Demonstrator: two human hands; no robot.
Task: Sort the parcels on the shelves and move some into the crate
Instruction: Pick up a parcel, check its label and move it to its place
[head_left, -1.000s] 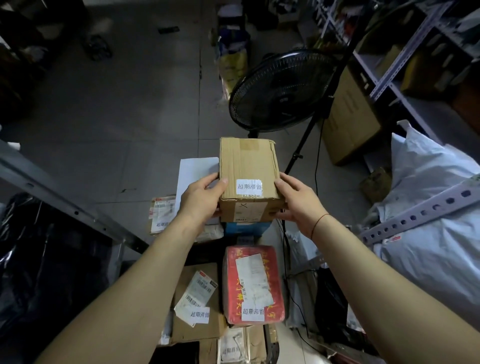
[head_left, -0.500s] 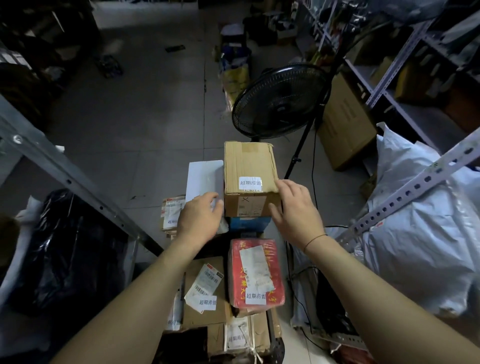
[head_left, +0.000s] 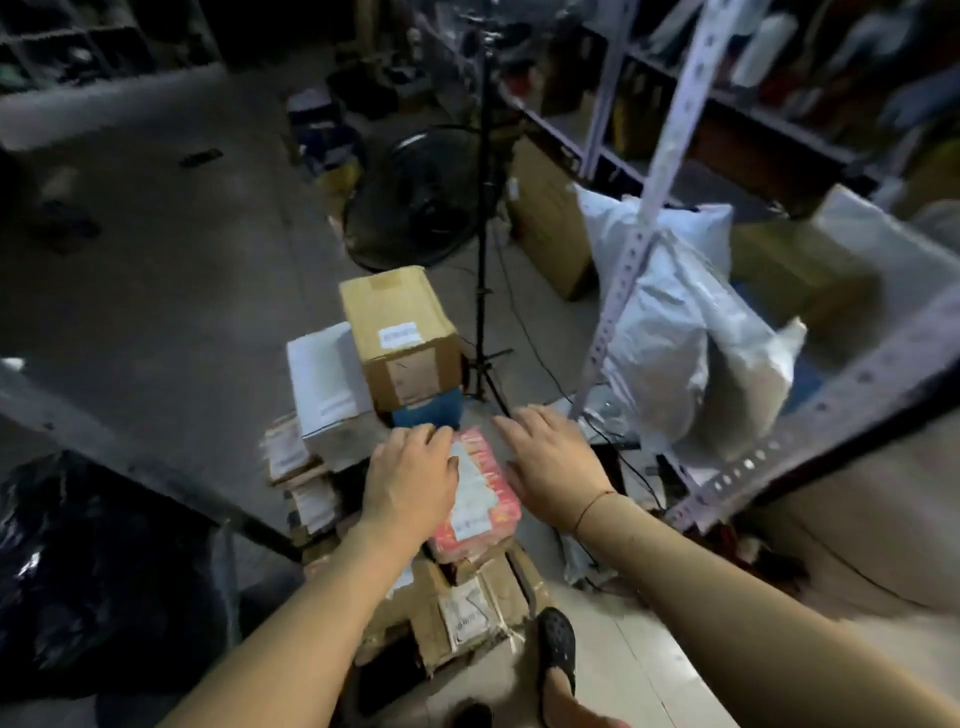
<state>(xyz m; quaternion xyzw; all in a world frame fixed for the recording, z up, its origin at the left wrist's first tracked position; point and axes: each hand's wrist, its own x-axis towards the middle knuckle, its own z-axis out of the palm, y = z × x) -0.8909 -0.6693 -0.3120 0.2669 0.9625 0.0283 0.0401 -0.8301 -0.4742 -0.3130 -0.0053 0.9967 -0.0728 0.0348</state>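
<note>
Brown cardboard box (head_left: 400, 332), white-labelled, long axis pointing away, beyond red parcel (head_left: 480, 499). Left hand (head_left: 410, 480), right hand (head_left: 553, 460) spread, empty.

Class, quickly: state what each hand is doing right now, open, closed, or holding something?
Left hand: open, fingers relaxed over the red parcel, gripping nothing.
Right hand: open, fingers spread beside the red parcel, holding nothing.

Head-worn view, angled forward and down, close over parcel stack (head_left: 415, 467)
</note>
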